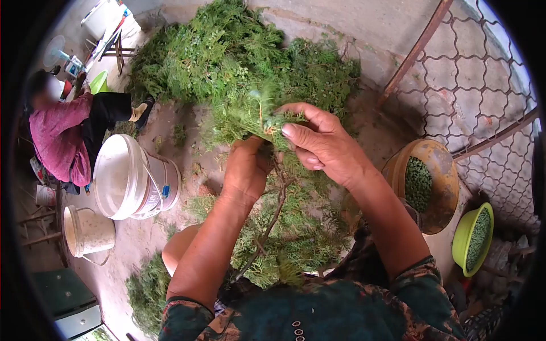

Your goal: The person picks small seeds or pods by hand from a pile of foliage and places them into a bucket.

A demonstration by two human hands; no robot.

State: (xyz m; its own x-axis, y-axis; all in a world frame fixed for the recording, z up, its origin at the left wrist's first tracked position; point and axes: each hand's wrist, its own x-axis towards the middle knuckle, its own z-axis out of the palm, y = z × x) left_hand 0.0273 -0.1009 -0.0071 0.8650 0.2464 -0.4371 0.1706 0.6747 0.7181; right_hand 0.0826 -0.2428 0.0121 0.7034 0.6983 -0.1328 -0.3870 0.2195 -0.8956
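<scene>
My left hand (247, 166) is wrapped round a leafy evergreen branch (273, 213), whose bare woody stem runs down towards my lap. Beside it, my right hand (321, 142) has thumb and forefinger closed on a small green sprig (291, 117) near the top of the branch. Whether a berry lies in that pinch is hidden. Feathery tips above my hands are blurred. More cut greenery lies across my lap, below both hands.
A large heap of evergreen branches (227, 51) lies ahead. White buckets (116, 176) stand left, near a seated person in pink (60, 133). At right are a yellowish bucket (446, 187) and a lime-green basin (462, 241), both holding small green berries, beside a wire mesh panel (460, 74).
</scene>
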